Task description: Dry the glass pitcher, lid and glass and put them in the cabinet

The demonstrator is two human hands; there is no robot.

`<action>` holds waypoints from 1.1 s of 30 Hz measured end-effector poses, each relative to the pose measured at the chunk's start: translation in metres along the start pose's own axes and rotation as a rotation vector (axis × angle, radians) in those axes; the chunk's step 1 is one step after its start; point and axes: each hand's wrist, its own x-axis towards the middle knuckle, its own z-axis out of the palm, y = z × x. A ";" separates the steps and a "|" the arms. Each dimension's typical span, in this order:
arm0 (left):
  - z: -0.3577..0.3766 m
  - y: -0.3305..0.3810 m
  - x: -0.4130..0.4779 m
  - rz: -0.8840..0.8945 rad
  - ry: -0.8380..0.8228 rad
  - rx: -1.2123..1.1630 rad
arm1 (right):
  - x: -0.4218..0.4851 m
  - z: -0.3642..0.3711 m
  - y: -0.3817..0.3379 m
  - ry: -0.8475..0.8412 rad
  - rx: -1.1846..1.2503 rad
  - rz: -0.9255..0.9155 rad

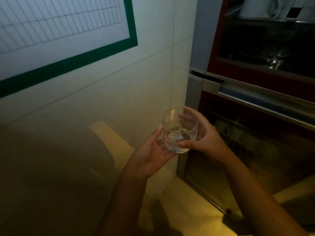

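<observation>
Nearest me, my two forearms rise from the bottom edge and meet at the glass (172, 126), a short clear tumbler held in the air, mouth up and tipped a little my way. My left hand (151, 155) lies palm up beneath it, with the fingers fairly straight under the base and the thumb resting along the glass's left side. It cradles rather than grips. My right hand (207, 136) is wrapped round the right side, thumb across the front near the base and fingers curled behind, where I see them through the glass wall.

Below the hands runs a yellowish surface (170, 210), dim and shadowed, with open room to the left of my arms. Its right edge meets the foot of the cabinet (192, 99). The cabinet's lower glass door (255, 159) stands just right of my right hand, near the knuckles. I cannot tell what sits behind the pane. Above it a metal rail (255, 92) crosses the front, and over that is a dark, red-framed upper compartment (255, 40).

To the left the tiled wall (102, 99) stands flat behind the glass. Farthest off, at upper left, is a green-framed window (133, 31) with a grille.
</observation>
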 end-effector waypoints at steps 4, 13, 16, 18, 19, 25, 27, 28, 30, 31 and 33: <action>0.005 0.012 0.021 -0.013 -0.041 0.016 | 0.015 -0.010 0.005 0.036 -0.013 0.003; 0.036 0.029 0.086 -0.045 -0.120 0.075 | 0.047 -0.060 0.018 0.134 0.000 -0.018; 0.047 0.034 0.102 -0.052 -0.146 0.083 | 0.057 -0.074 0.020 0.161 -0.002 -0.015; 0.051 0.034 0.109 -0.078 -0.156 0.098 | 0.059 -0.081 0.021 0.167 -0.013 0.002; 0.053 0.034 0.112 -0.092 -0.161 0.108 | 0.059 -0.084 0.021 0.172 -0.018 0.012; 0.062 0.037 0.130 -0.145 -0.209 0.161 | 0.055 -0.096 0.020 0.207 -0.026 0.053; 0.065 0.041 0.134 -0.157 -0.245 0.197 | 0.053 -0.097 0.017 0.243 -0.037 0.055; 0.067 0.043 0.135 -0.159 -0.260 0.220 | 0.052 -0.096 0.014 0.269 -0.041 0.055; 0.072 0.048 0.137 -0.169 -0.299 0.271 | 0.050 -0.093 0.009 0.332 -0.051 0.048; 0.074 0.051 0.139 -0.176 -0.324 0.294 | 0.049 -0.092 0.005 0.364 -0.054 0.043; 0.080 0.057 0.141 -0.187 -0.370 0.338 | 0.048 -0.090 -0.001 0.421 -0.057 0.031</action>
